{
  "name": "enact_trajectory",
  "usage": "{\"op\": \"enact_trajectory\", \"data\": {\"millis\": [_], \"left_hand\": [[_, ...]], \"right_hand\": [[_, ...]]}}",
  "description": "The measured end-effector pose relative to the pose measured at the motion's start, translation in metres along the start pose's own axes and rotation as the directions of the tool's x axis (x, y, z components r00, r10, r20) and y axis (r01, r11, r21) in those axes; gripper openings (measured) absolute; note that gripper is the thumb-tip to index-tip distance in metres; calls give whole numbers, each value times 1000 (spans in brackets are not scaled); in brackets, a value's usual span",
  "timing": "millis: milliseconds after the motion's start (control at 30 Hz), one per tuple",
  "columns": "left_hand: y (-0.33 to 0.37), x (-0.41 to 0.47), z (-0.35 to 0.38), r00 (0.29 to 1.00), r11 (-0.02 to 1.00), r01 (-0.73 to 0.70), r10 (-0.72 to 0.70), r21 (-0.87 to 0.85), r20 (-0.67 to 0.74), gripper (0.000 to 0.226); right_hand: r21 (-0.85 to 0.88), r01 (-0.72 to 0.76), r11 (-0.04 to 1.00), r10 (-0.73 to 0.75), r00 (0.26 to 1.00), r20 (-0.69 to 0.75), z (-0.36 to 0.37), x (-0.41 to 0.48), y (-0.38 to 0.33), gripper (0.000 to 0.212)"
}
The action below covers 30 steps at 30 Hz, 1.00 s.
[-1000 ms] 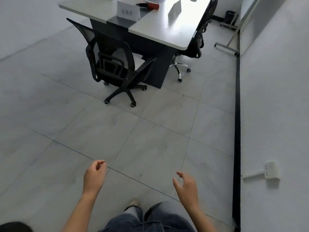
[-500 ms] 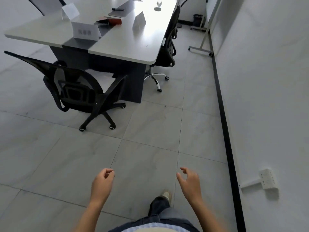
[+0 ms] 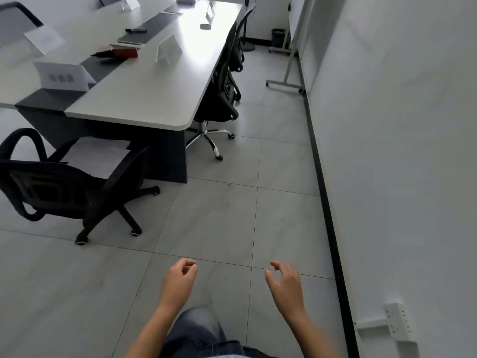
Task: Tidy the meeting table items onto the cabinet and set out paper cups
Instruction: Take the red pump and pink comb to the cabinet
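Glossy round-cornered table point(image 3: 144, 99) looms nearer; left hand point(image 3: 178, 282), right hand point(image 3: 285, 285) curled.

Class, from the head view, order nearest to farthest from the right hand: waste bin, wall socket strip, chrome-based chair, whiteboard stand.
1. Wall socket strip, low on the right wall.
2. Chrome-based chair, beside the table.
3. Whiteboard stand, further along that wall.
4. Waste bin, far end.
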<state>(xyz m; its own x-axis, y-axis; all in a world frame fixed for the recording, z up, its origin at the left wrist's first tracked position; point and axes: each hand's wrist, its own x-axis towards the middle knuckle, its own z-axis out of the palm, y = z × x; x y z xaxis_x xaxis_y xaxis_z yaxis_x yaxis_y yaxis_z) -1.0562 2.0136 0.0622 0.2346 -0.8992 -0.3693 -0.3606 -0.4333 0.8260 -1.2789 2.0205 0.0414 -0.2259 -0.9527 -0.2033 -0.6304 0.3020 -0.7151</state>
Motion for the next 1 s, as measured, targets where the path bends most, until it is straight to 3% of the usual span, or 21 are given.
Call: {"op": "enact_trajectory", "data": {"millis": [67, 233, 467, 700, 833, 1000], "left_hand": [[9, 16, 15, 998, 999, -7, 4, 49, 58, 19], [40, 87, 15, 996, 999, 39, -41, -26, -77, 21], [102, 213, 37, 987, 992, 84, -96, -95, -127, 23], [204, 321, 83, 999, 997, -52, 51, -52, -11, 19], [230, 343, 107, 995, 994, -66, 72, -82, 65, 27], [225, 371, 108, 998, 996, 60, -58, -66, 36, 24]], "right_hand": [[8, -26, 1000, 26, 1000, -9, -5, 19, 4, 30], [12, -48, 999, 49, 998, -35, -18, 75, 7, 27], [-8, 21, 1000, -22, 998, -66, -52, 220, -36, 26], [32, 7, 999, -3, 992, -127, -73, 342, -78, 24], [40, -104, 994, 104, 994, -18, -46, 362, -70, 24], [14, -107, 994, 105, 992, 62, -39, 431, -79, 21]]}}
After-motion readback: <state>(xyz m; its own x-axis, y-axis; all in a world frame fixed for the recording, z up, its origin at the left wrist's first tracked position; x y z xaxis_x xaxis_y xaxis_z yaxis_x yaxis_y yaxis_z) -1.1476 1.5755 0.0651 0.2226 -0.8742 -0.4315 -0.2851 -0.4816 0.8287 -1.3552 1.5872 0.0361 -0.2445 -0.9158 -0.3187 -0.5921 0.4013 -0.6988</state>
